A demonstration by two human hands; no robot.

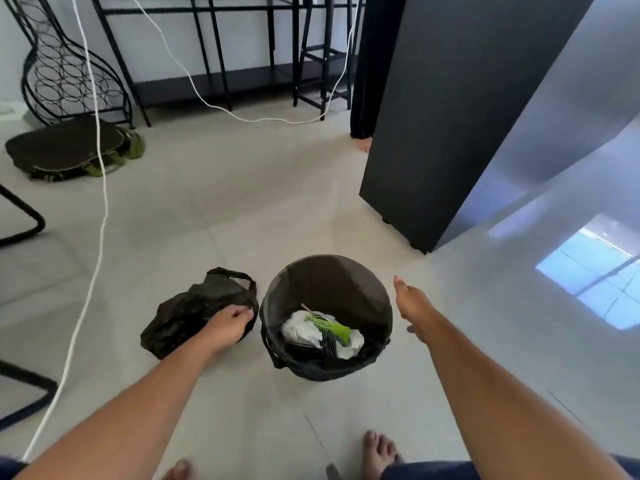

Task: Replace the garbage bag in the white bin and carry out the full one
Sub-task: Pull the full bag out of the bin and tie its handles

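A round bin (325, 368) stands on the floor in front of me, lined with a black garbage bag (332, 282) that covers its rim and wall. White paper and a green wrapper (329, 328) lie in the bottom. A crumpled spare black bag (183, 313) lies on the floor just left of the bin. My left hand (230, 323) rests on its right edge with fingers curled into the plastic. My right hand (414, 306) hovers beside the bin's right rim, fingers apart, touching nothing.
A tall black cabinet (450, 116) stands behind the bin to the right, with another person's foot (363, 145) beside it. A white cord (100, 188) trails across the floor on the left. A dark bag (69, 148), wire rack (65, 71) and black shelving (221, 46) sit farther back.
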